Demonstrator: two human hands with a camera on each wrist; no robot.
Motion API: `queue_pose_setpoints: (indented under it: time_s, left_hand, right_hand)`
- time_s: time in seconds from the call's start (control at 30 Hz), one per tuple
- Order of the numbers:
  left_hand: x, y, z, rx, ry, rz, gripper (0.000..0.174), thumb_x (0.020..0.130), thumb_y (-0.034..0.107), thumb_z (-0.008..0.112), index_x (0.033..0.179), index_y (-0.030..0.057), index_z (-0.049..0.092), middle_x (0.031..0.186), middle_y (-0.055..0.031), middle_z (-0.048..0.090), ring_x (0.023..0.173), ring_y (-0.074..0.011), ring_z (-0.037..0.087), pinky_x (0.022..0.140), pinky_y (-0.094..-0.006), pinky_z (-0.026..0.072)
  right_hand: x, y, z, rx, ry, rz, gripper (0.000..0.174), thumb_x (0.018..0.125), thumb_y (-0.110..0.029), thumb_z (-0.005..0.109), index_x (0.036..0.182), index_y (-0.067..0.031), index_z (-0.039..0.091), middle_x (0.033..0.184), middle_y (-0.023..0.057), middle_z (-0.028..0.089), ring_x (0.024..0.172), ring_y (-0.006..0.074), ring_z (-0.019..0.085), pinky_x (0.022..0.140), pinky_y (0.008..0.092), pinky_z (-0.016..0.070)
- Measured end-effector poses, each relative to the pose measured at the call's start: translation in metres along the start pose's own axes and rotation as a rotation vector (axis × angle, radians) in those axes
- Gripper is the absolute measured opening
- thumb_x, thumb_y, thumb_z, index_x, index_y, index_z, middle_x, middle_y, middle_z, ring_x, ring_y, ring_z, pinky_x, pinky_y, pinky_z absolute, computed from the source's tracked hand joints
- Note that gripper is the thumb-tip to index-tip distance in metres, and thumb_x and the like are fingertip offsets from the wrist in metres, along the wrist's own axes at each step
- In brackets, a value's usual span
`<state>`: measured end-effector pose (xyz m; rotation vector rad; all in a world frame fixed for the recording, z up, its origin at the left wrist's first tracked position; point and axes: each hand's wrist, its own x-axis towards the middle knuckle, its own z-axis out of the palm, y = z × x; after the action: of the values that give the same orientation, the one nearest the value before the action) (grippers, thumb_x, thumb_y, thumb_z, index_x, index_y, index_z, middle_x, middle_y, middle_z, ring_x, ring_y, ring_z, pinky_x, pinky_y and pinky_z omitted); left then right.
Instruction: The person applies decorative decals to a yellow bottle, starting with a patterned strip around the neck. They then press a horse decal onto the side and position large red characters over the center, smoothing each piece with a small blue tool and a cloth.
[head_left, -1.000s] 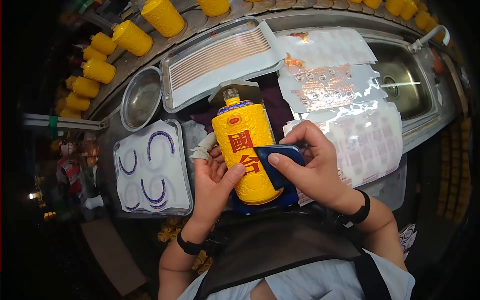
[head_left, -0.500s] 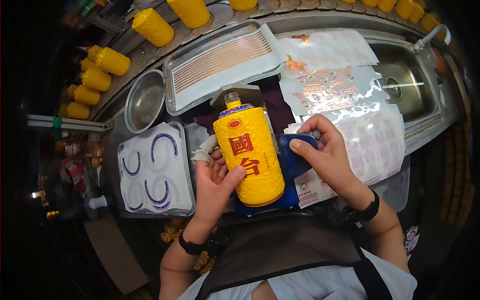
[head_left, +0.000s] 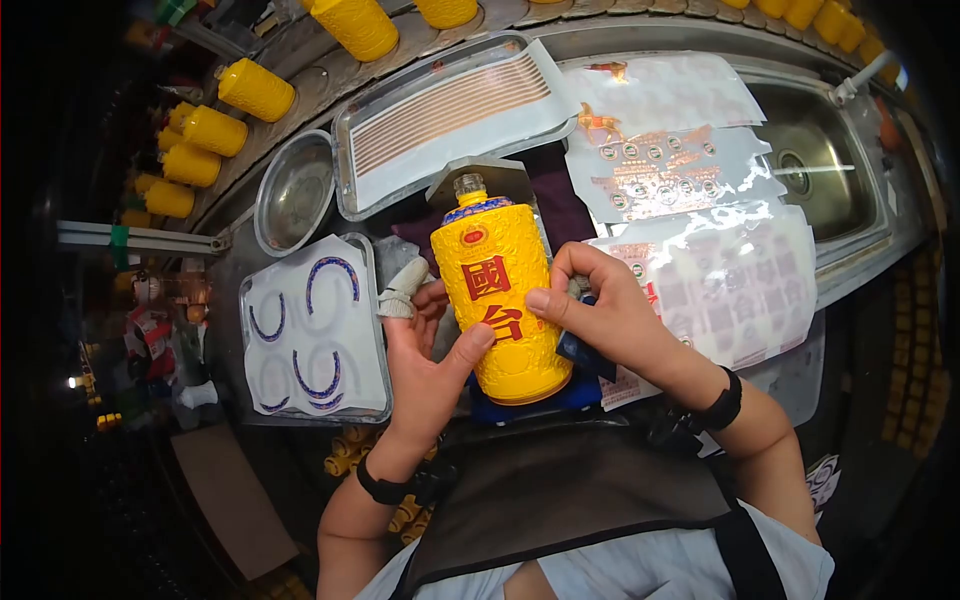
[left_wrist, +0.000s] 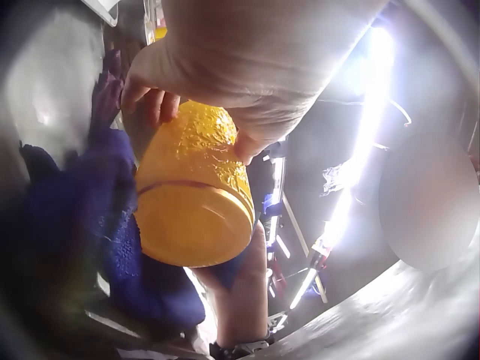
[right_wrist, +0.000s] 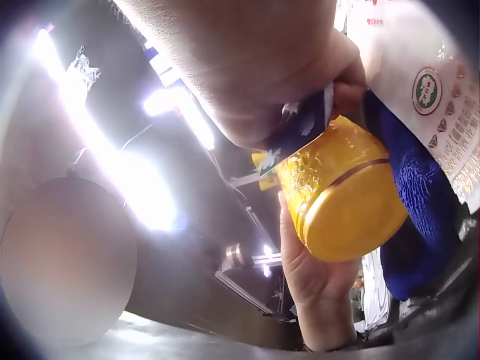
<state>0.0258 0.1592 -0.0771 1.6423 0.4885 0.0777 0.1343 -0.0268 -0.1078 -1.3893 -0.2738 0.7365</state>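
The bottle (head_left: 500, 300) leans on a blue cloth (head_left: 585, 392) just in front of the tray (head_left: 340, 160). The left hand (head_left: 425, 350) has its grip wrapped round the body, and the right hand (head_left: 600, 315) pinches a pad (head_left: 580, 352) beside it. It looks heavy and breakable, so hold the embossed body, not the neck.

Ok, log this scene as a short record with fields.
Held item: yellow bottle, red characters on its front, base by a blue cloth
Left hand: grips the bottle, thumb on its front
Right hand: holds a dark blue pad, thumb on the bottle
Left of bottle: tray with blue arc stickers
Right of bottle: label sheets
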Motion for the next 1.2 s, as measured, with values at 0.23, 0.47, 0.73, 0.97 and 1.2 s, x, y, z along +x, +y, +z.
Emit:
queue_pose_setpoints:
  time_s: [0.23, 0.47, 0.73, 0.97, 1.2]
  left_hand:
    - [-0.001, 0.017, -0.004, 0.713, -0.119, 0.561, 0.050, 0.091, 0.042, 0.067, 0.129, 0.0099, 0.061, 0.145, -0.0160, 0.039, 0.138, -0.0345, 0.033, 0.116, -0.0506, 0.0212]
    - [0.012, 0.040, 0.000, 1.047, -0.246, 0.703, 0.033, 0.088, 0.041, 0.065, 0.113, 0.0223, 0.074, 0.146, -0.0092, 0.043, 0.140, -0.0361, 0.031, 0.116, -0.0592, 0.0141]
    - [-0.010, 0.029, 0.006, 0.974, -0.328, 0.694, 0.032, 0.087, 0.041, 0.067, 0.114, 0.0266, 0.073, 0.144, -0.0063, 0.047, 0.140, -0.0330, 0.032, 0.117, -0.0591, 0.0120]
    - [-0.009, 0.009, -0.014, 0.897, -0.120, 0.690, 0.034, 0.092, 0.045, 0.061, 0.114, 0.0226, 0.074, 0.146, -0.0127, 0.041, 0.139, -0.0364, 0.032, 0.116, -0.0583, 0.0118]
    - [-0.024, -0.010, -0.031, 0.835, -0.067, 0.554, 0.042, 0.095, 0.048, 0.055, 0.121, 0.0193, 0.071, 0.145, -0.0145, 0.038, 0.137, -0.0380, 0.032, 0.116, -0.0578, 0.0120]
  right_hand:
    - [-0.011, -0.001, -0.009, 0.102, 0.013, 0.138, 0.026, 0.090, -0.024, 0.072, 0.082, -0.0042, 0.058, 0.078, -0.0016, 0.059, 0.077, 0.0045, 0.052, 0.070, 0.0217, 0.0431]
    - [-0.019, -0.005, -0.017, 0.233, 0.065, 0.238, 0.019, 0.092, -0.020, 0.069, 0.086, -0.0052, 0.060, 0.078, -0.0042, 0.057, 0.074, 0.0008, 0.050, 0.066, 0.0201, 0.0406]
    - [-0.017, -0.018, -0.026, 0.351, 0.157, 0.239, 0.016, 0.085, -0.007, 0.066, 0.099, -0.0042, 0.058, 0.090, -0.0018, 0.059, 0.083, 0.0031, 0.054, 0.072, 0.0211, 0.0447]
    - [-0.019, -0.027, 0.001, -0.251, 0.290, -0.363, 0.036, 0.073, 0.005, 0.070, 0.105, -0.0044, 0.056, 0.096, 0.0073, 0.057, 0.087, 0.0182, 0.060, 0.074, 0.0296, 0.0485]
    - [-0.039, -0.024, -0.008, -0.662, -0.069, -0.815, 0.033, 0.060, 0.003, 0.074, 0.089, -0.0078, 0.067, 0.093, 0.0055, 0.065, 0.083, 0.0292, 0.061, 0.072, 0.0395, 0.0487]
